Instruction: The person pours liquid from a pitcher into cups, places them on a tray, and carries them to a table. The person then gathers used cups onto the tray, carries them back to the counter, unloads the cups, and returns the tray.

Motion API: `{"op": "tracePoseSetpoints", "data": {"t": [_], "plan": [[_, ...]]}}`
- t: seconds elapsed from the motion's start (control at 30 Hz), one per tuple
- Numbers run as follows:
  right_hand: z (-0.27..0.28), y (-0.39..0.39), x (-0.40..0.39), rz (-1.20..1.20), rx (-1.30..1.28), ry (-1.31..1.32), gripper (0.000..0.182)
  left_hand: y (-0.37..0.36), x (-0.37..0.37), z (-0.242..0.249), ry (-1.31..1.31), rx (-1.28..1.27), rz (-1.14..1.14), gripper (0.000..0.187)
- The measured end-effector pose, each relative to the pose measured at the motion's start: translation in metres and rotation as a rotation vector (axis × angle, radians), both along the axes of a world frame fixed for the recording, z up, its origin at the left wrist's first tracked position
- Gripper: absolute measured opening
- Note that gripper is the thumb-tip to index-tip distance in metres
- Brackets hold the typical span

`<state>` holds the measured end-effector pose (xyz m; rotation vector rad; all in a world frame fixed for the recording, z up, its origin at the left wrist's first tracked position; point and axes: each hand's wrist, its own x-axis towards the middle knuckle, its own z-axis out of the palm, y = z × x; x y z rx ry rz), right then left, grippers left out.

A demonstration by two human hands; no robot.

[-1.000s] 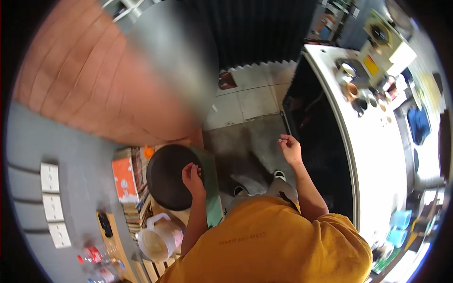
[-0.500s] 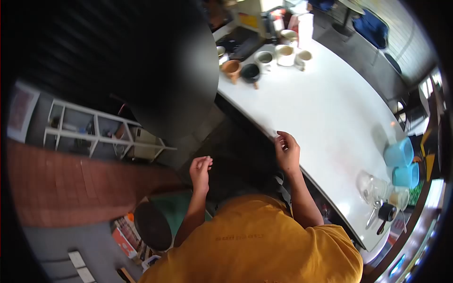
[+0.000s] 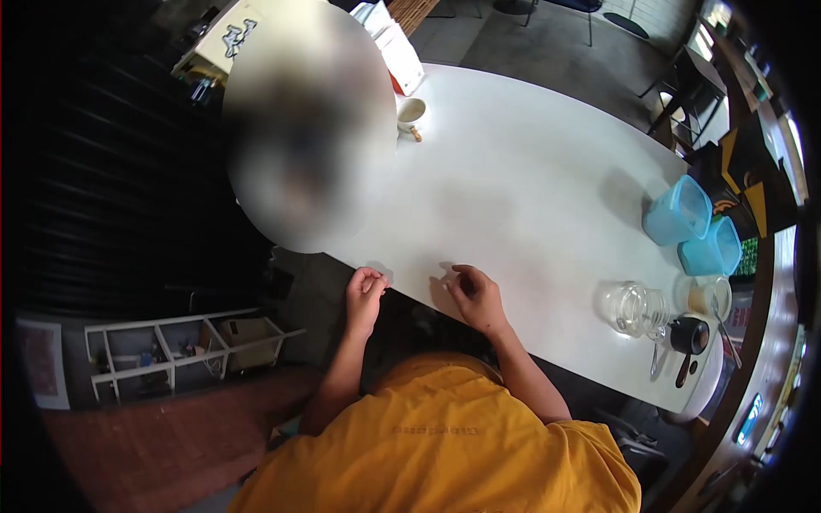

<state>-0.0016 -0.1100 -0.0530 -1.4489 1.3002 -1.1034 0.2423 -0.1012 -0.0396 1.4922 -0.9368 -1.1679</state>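
Observation:
My left hand (image 3: 366,299) hovers at the table's near edge, fingers curled in and thumb pressed to them. My right hand (image 3: 476,301) is over the white table (image 3: 530,188), just past that edge, with its fingers bent toward the thumb. Whether either hand holds something small cannot be made out. A light mug (image 3: 411,114) stands on the far left of the tabletop, beside a large blurred patch that hides part of the table.
Two blue plastic containers (image 3: 678,211) stand on the right. Nearer are clear glass jars (image 3: 630,309), a black cup-like item (image 3: 688,335) and spoons. White papers (image 3: 398,56) stand at the far left. A white shelf frame (image 3: 171,363) is at lower left.
The view has turned, so the table sits more centrally and most mugs are out of sight. My hands are closer together, and my right hand is now farther over the tabletop.

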Motion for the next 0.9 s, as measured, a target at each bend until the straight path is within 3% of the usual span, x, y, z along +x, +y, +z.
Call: {"op": "tracePoseSetpoints", "data": {"t": [0.27,0.33,0.37,0.5,0.57,0.67,0.73,0.9], "plan": [[0.009,-0.015,-0.003,0.028,0.182,0.007,0.028,-0.075,0.0,0.013,0.059,-0.085,-0.162,0.007],[0.011,-0.024,-0.003,-0.063,0.481,-0.162,0.031,-0.102,0.008,0.023,0.072,-0.078,-0.178,0.012],[0.007,-0.027,-0.002,-0.094,0.501,-0.207,0.03,-0.117,0.014,0.025,0.025,-0.122,-0.193,0.016],[0.034,-0.043,0.014,-0.197,0.679,-0.104,0.029,-0.169,0.044,0.033,0.018,-0.241,-0.196,0.025],[0.033,-0.053,0.019,-0.199,0.698,-0.03,0.029,-0.183,0.064,0.035,0.043,-0.33,-0.206,0.022],[0.037,-0.074,0.037,-0.214,0.662,0.043,0.031,-0.184,0.096,0.048,0.008,-0.242,-0.161,0.02],[0.048,-0.093,0.052,-0.247,0.59,0.217,0.034,-0.184,0.118,0.04,-0.037,-0.26,-0.14,0.018],[0.028,-0.124,0.086,-0.243,0.47,0.298,0.034,-0.202,0.155,0.02,-0.081,-0.254,-0.113,0.018]]}}
